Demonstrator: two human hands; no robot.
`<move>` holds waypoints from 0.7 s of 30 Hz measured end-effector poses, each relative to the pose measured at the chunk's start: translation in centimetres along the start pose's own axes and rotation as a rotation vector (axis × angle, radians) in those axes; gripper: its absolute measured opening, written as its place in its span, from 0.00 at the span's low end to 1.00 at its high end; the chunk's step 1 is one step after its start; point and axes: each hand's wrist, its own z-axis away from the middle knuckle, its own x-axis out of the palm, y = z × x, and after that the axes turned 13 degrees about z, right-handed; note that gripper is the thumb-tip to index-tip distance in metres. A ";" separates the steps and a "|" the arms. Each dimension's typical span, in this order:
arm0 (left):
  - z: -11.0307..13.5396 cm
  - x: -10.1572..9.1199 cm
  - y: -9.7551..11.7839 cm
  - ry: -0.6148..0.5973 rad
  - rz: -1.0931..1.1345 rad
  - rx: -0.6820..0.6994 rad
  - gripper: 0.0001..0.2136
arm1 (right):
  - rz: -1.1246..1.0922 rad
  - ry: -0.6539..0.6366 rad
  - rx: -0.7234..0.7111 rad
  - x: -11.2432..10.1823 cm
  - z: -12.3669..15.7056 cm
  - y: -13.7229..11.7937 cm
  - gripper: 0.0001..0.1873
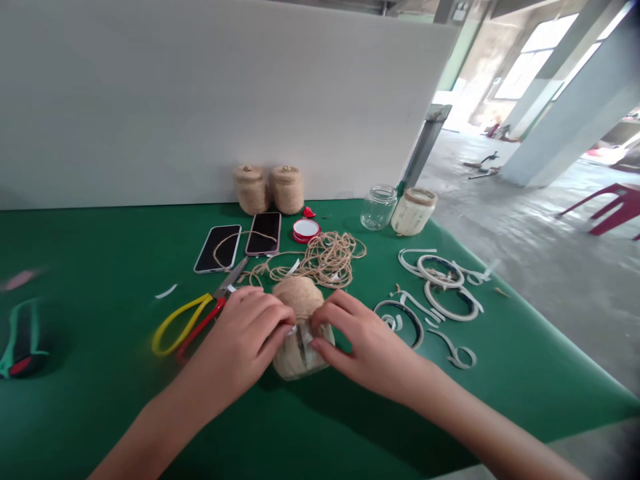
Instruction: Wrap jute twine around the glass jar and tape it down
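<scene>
A glass jar (301,357) lies between my two hands, its far part wound with jute twine (299,298) and its near part bare with strips of tape on the glass. My left hand (253,327) is closed at the jar's left side, a small whitish bit showing at its fingertips. On the right side, the bent thumb and fingers of my right hand (357,337) press against the jar by the edge of the winding. A loose heap of jute twine (333,259) lies just beyond. Scissors (203,313) with yellow and red handles rest left of my left hand.
Two twine-covered jars (251,191) stand at the back board, two phones (219,249) before them. A red tape roll (306,230), a clear jar (379,208) and a taped jar (414,212) stand rightward. Tape rings (451,301) and scraps lie right; a green-black cutter (25,340) left.
</scene>
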 end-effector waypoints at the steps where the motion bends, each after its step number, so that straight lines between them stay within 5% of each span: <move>1: 0.1 0.0 0.0 0.004 0.012 -0.021 0.04 | 0.043 0.017 -0.036 0.2 0.2 -0.2 0.09; 7: 0.5 -0.4 0.7 0.007 0.089 -0.106 0.04 | 0.252 0.072 -0.208 0.5 0.3 -0.1 0.13; 21: 0.6 0.5 1.6 0.057 0.053 -0.261 0.05 | 0.204 0.057 -0.247 0.6 0.1 0.4 0.14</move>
